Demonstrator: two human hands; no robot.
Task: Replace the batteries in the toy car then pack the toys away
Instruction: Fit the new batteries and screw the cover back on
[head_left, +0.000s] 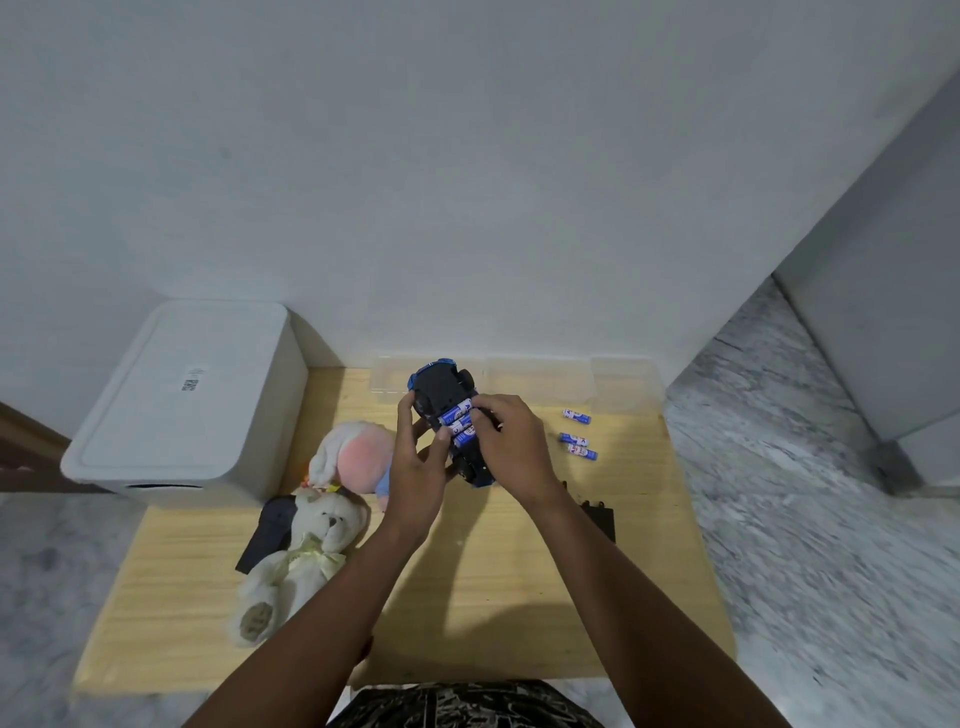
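Note:
The blue toy car (440, 385) is turned upside down above the wooden table (488, 582), its black underside facing me. Blue batteries (458, 419) lie in its open compartment. My left hand (418, 467) grips the car from the left, thumb by the batteries. My right hand (511, 441) holds the car's right side, its fingertips on the batteries. Three loose blue batteries (577, 434) lie on the table to the right. A black battery cover (597, 515) lies partly hidden behind my right forearm.
A white lidded storage box (182, 410) stands at the left. A clear plastic container (540, 385) sits at the table's far edge by the wall. A pink-and-white plush (353, 457), a white teddy bear (296, 566) and a dark cap (270, 530) lie left of my arms.

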